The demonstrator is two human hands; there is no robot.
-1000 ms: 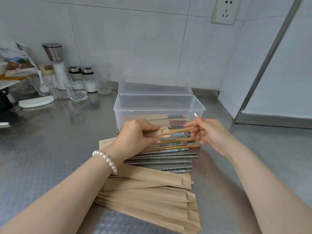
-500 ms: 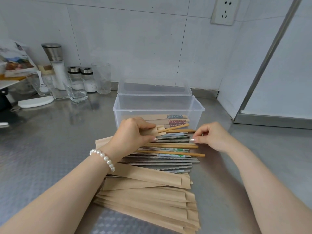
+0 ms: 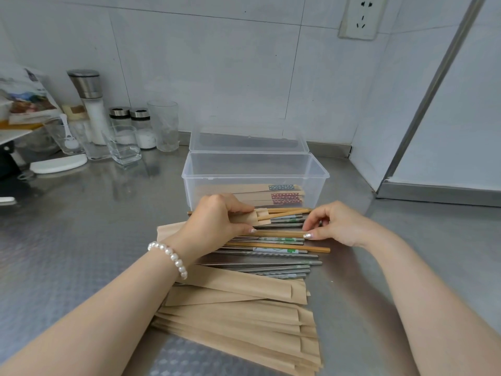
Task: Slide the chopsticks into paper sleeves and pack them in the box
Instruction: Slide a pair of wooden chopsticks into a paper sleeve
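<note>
Left hand [image 3: 217,218] grips paper sleeve [image 3: 248,219] just before box [image 3: 254,175], wooden chopsticks [image 3: 287,212] half in. Right hand [image 3: 334,223] pinches loose chopstick [image 3: 279,234] end (light, stiff, slick; sleeve crumples, so hold near mouth).

Tan paper sleeves [image 3: 238,313], a clear box [image 3: 254,172] — inside, sleeved chopsticks [image 3: 284,195] with blue and red dotted ends.

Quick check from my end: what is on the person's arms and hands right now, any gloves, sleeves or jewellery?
No gloves and no sleeves in view: both forearms are bare. The left hand has a bracelet of round white pearl-like beads at the wrist. The right hand wears nothing at the wrist; its thumbnail carries silvery glitter polish.
</note>
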